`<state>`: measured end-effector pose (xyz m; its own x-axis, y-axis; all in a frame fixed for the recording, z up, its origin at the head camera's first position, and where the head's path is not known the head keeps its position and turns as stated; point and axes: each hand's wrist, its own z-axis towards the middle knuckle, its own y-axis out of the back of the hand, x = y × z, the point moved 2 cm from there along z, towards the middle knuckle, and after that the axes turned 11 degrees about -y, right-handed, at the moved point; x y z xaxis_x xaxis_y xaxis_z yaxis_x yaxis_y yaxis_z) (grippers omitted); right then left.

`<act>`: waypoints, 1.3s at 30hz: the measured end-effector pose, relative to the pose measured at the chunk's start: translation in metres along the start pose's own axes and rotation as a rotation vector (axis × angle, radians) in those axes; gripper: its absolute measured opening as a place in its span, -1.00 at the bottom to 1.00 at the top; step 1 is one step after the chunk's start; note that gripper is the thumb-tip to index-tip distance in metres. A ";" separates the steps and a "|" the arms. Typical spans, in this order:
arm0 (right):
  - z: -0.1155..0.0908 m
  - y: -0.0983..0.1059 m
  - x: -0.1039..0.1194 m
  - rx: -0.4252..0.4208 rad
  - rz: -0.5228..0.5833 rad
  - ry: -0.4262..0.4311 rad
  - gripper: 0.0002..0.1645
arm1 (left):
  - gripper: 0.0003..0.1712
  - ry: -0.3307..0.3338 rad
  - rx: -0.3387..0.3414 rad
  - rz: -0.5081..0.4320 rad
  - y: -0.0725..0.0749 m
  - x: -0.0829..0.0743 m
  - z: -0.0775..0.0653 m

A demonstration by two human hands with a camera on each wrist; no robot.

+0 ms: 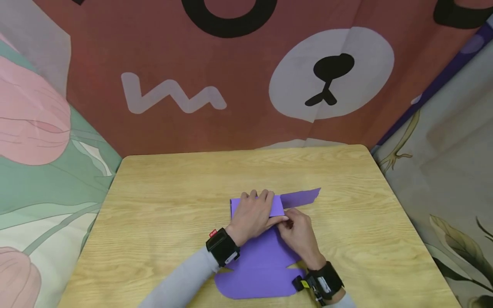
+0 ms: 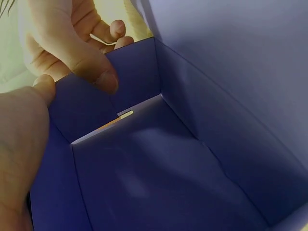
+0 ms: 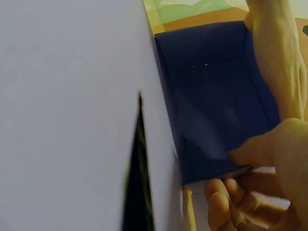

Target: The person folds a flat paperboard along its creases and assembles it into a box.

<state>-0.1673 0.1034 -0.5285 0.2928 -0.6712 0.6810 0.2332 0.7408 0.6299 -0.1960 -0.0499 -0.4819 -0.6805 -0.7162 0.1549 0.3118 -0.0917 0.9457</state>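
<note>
A partly folded purple cardboard box [image 1: 277, 207] sits near the middle of the table. My left hand [image 1: 252, 217] lies across its upper panel, fingers bent over the far edge and thumb stretched toward the right corner. At that corner my right hand [image 1: 300, 233] pinches the end wall. In the right wrist view its thumb [image 3: 250, 150] presses the inside while the other fingers curl outside. The dark interior [image 2: 144, 178] shows in the left wrist view, with a thin lit gap along the end wall's fold. A wide lid flap [image 1: 262, 278] with notched sides spreads toward me.
A narrow purple strip [image 1: 300, 197] sticks out to the right behind the box. The wooden table [image 1: 161, 192] has a printed bear cloth [image 1: 231, 128] hanging at its far edge and patterned cloths on both sides.
</note>
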 end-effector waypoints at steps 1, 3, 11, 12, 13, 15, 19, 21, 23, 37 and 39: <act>0.001 0.000 0.000 0.002 -0.016 0.014 -0.83 | -0.18 0.000 0.000 0.006 0.000 0.000 0.000; 0.002 0.001 0.002 0.010 -0.046 0.035 -0.78 | -0.19 0.004 0.001 0.009 0.001 0.000 0.000; 0.005 0.005 0.002 0.068 -0.005 0.011 -0.75 | -0.18 0.013 -0.004 0.014 0.002 0.001 0.000; 0.005 0.005 0.001 0.071 0.000 0.006 -0.76 | -0.18 0.018 -0.003 0.012 0.002 0.001 0.000; 0.005 0.004 0.000 0.073 0.005 0.000 -0.77 | -0.19 0.024 -0.002 0.008 0.002 0.001 0.000; 0.005 0.004 -0.002 0.072 0.007 -0.001 -0.77 | -0.20 0.036 0.003 0.007 0.002 0.001 -0.001; 0.005 0.003 -0.003 0.068 0.008 0.004 -0.77 | -0.19 0.057 0.016 -0.010 0.002 0.000 -0.001; 0.005 0.002 -0.003 0.072 0.009 0.007 -0.77 | -0.18 0.063 0.027 -0.021 0.002 -0.002 -0.001; 0.005 0.003 -0.003 0.076 -0.004 0.007 -0.78 | -0.15 0.065 0.043 -0.033 0.002 -0.003 0.001; 0.000 0.001 -0.009 0.156 -0.022 0.007 -0.64 | -0.03 0.153 0.082 -0.029 -0.001 -0.011 0.005; 0.000 0.001 -0.009 0.160 -0.013 0.025 -0.63 | -0.08 0.160 0.063 -0.023 -0.002 -0.012 0.005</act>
<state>-0.1699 0.1100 -0.5340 0.3143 -0.6786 0.6638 0.0870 0.7169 0.6917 -0.1921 -0.0375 -0.4843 -0.5713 -0.8158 0.0902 0.2517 -0.0695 0.9653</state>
